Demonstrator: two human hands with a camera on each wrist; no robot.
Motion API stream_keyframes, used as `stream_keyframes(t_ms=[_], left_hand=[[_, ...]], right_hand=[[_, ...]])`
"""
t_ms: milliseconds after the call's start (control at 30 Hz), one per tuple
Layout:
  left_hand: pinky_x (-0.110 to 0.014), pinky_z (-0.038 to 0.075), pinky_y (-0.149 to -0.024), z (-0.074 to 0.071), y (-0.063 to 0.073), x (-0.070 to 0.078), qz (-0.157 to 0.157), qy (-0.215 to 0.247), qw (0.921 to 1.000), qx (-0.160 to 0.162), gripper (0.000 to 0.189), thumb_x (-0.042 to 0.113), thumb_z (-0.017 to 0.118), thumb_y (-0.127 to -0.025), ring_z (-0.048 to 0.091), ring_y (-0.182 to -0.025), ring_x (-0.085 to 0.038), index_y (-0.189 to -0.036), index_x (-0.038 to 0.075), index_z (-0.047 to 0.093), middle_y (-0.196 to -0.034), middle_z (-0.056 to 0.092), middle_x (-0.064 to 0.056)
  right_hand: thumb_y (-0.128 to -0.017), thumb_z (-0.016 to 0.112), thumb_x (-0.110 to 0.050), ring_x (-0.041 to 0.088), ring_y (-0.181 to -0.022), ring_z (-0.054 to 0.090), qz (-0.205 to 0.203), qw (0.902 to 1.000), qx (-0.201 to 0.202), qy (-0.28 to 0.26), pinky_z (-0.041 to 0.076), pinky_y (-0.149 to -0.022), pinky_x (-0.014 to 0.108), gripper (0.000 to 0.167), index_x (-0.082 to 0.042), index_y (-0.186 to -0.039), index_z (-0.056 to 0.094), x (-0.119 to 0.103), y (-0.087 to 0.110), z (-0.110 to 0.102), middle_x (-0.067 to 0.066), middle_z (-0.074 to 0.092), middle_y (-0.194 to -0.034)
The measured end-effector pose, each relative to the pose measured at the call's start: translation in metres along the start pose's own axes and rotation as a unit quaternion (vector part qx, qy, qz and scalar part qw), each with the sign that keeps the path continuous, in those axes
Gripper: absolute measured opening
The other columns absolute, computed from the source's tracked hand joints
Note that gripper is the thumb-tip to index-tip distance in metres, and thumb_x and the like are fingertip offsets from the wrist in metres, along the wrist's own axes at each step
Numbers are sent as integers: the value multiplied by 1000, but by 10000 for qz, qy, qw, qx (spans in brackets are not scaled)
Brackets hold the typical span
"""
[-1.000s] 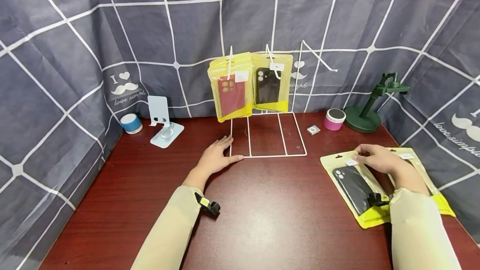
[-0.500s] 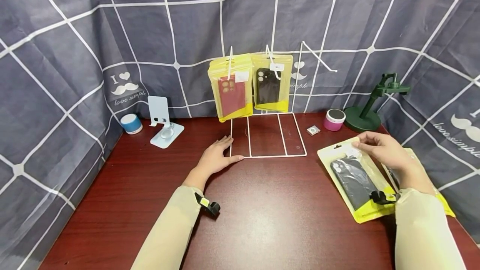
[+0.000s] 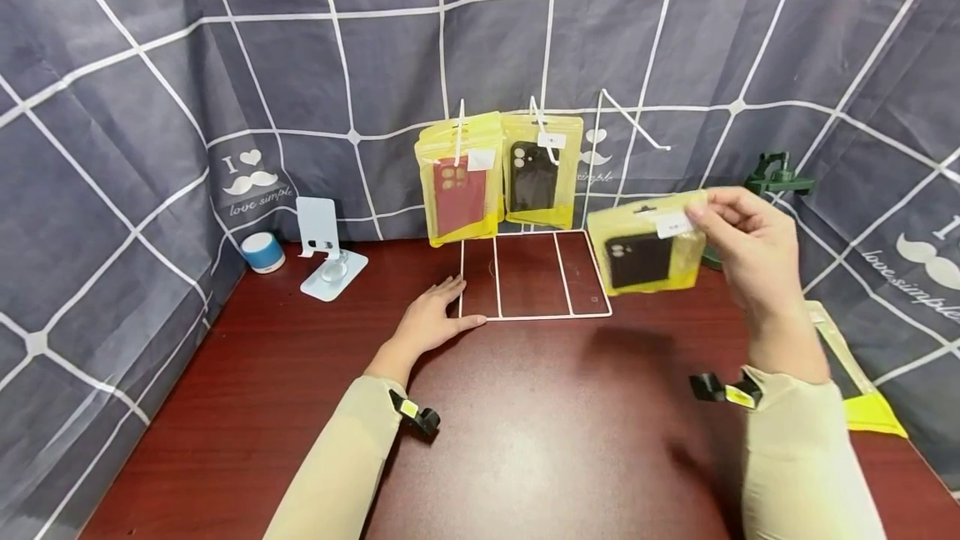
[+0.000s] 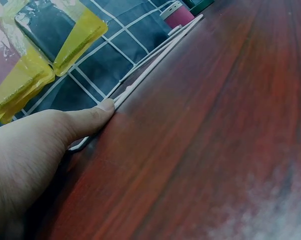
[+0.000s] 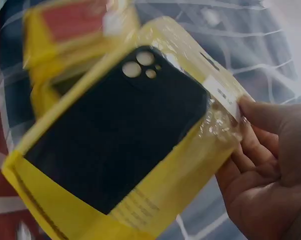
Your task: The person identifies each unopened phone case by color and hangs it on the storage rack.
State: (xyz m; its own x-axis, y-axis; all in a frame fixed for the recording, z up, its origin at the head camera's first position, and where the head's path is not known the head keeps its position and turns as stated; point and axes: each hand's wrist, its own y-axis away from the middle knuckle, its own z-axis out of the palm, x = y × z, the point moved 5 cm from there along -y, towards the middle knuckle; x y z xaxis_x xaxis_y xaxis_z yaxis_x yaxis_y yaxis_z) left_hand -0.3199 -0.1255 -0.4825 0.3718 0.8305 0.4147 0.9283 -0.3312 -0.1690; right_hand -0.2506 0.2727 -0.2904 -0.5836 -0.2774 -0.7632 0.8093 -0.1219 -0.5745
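Observation:
My right hand pinches the top right corner of a yellow, clear-fronted bag with a black phone case in it, held up off the table. In the right wrist view the phone case bag shows its camera holes, a white label and a hang slot. My left hand lies with spread fingers at the left front corner of the white wire rack's base; its thumb touches the wire. On the rack's hooks hang a bag with a red phone case and one with a black phone case.
A bare hook juts from the rack's right side. Another bagged case lies at the right edge, partly behind the right arm. A blue speaker and white phone stand are at left; a green stand is at back right.
My right hand has lifted the bagged black phone case off the table and carried it up and left toward the rack. The left hand has stayed in place.

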Motion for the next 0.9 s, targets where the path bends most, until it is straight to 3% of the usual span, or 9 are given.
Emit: stream_keyframes(t_ms=[133, 267, 400, 633, 900], left_hand=[[-42, 28, -121, -2, 2, -4, -56, -71, 9999, 54, 95, 76, 62, -82, 33, -147, -28, -152, 12, 47, -158, 40, -6], [-40, 27, -121, -2, 3, -5, -71, -134, 9999, 51, 94, 73, 65, -82, 33, -147, -25, -151, 11, 48, -158, 40, -5], [-40, 26, -121, 0, 1, -2, 12, -67, 10000, 1, 95, 74, 64, -83, 32, -148, -27, -152, 11, 47, -158, 40, -6], [-40, 27, -121, 3, -2, -1, -13, -170, 9999, 11, 96, 77, 61, -82, 32, -148, -26, -152, 12, 46, -159, 39, -5], [-40, 27, -121, 3, -4, -2, 36, -135, 9999, 55, 97, 78, 61, -82, 33, -148, -26, -152, 12, 47, -158, 40, -5]], right_hand=[[-84, 73, 13, 17, -62, 64, -302, 9964, 362, -707, 53, -55, 20, 16, 16, -99, 67, 3, -11, 42, 14, 72, -78], [-82, 78, 10, 18, -63, 65, -322, 9913, 732, -1042, 56, -55, 22, 19, 15, -98, 68, 11, -17, 75, 16, 71, -78], [-81, 80, 7, 18, -62, 64, -281, 9859, 1134, -1199, 56, -54, 23, 18, 13, -94, 68, 21, -20, 96, 14, 69, -75], [-84, 80, 0, 14, -67, 64, -149, 9900, 1283, -565, 54, -59, 20, 11, 4, -92, 74, 42, -24, 110, 9, 70, -76], [-84, 81, -3, 16, -66, 64, -69, 9885, 1420, -513, 55, -61, 22, 14, 4, -93, 74, 48, -25, 108, 11, 70, -78]])
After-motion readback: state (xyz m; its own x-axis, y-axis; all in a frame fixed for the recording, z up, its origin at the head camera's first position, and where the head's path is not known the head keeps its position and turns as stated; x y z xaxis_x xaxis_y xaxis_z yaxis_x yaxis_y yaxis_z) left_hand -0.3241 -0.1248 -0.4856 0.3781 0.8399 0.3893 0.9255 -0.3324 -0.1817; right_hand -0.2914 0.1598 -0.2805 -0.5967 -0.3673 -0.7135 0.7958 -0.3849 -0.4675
